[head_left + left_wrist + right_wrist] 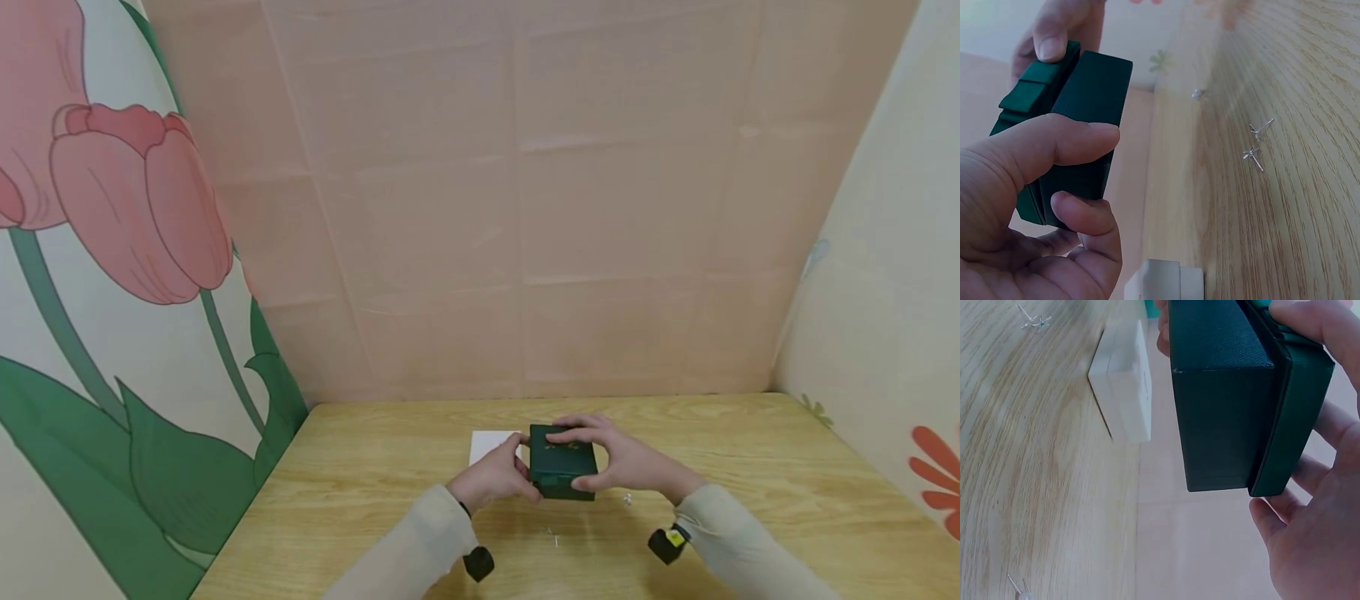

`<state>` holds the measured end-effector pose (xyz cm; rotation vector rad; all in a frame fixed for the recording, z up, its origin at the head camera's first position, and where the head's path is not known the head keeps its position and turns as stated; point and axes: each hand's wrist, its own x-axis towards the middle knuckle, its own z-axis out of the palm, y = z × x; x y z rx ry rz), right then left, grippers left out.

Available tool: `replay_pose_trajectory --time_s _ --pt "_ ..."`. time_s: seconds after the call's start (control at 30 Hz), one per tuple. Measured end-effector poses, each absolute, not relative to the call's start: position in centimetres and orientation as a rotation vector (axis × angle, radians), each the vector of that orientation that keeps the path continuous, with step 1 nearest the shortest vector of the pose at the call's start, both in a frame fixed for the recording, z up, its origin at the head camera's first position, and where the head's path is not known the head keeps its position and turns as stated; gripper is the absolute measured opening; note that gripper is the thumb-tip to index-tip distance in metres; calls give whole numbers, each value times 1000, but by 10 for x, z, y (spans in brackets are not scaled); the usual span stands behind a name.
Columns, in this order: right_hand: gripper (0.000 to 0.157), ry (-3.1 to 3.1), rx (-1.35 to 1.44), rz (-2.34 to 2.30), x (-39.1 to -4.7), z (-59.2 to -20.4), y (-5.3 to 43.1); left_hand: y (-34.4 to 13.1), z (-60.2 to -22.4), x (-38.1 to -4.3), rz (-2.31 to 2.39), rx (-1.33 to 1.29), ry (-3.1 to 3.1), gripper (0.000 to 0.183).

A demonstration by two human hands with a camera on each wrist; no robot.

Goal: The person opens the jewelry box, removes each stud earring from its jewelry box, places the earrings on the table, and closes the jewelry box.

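Observation:
Both hands hold a dark green jewelry box above the table. My left hand grips its left side; in the left wrist view the thumb and fingers clasp the deeper base. My right hand spans the top, fingers over the lid and thumb at the front edge. In the right wrist view the lid, with a bow-like band, sits against the base with a thin seam between. Small silvery stud earrings lie on the table below the box, and more small sparkling pieces lie toward the right hand.
A white box stands on the wooden table behind the left hand. A beige-pink covering rises at the table's back edge. Flower-patterned walls flank both sides. Black wrist cameras hang under the sleeves.

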<state>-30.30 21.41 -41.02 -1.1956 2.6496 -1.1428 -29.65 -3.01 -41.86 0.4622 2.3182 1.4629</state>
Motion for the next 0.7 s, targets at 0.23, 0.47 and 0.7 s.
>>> replay_pose_trajectory --time_s 0.23,0.47,0.7 --pt "59 2646 -1184 -1128 -303 -408 214 -30 -420 -298 1481 451 2302 78" --pt "60 2639 -1169 -1116 -304 -408 214 -30 -419 -298 1480 471 2294 77" --pt "60 2635 -1186 -1108 -304 -410 215 -30 -419 -298 1489 466 2292 79"
